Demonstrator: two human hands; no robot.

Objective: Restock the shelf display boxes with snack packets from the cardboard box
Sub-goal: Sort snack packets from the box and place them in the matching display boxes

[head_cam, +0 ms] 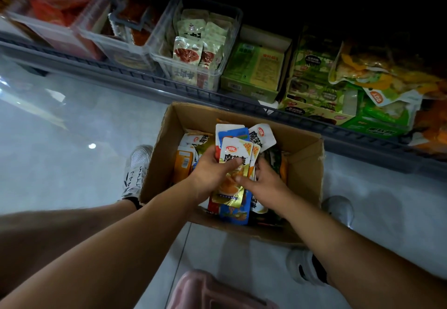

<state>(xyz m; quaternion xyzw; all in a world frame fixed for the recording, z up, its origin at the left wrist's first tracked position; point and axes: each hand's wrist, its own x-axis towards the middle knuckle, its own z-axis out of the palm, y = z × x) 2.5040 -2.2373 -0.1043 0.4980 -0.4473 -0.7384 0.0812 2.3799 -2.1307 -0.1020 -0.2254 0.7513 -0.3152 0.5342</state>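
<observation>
An open cardboard box [307, 175] sits on the floor in front of the shelf, with several snack packets inside. My left hand [210, 173] grips a fanned stack of snack packets [235, 153] above the box, thumb across the front white-and-gold one. My right hand [263, 182] touches the lower right side of that stack, thumb on the gold packet; its fingers are partly hidden behind the stack. On the low shelf stands a clear display box [232, 18] holding white and red packets, and a green display carton [251, 73] beside it.
More clear bins [101, 35] with red packets line the shelf's left. Green cartons [321, 107] and yellow bags [384, 71] fill the right. The grey shelf rail [135, 83] runs across. My feet in white shoes [136, 170] flank the cardboard box on a glossy floor.
</observation>
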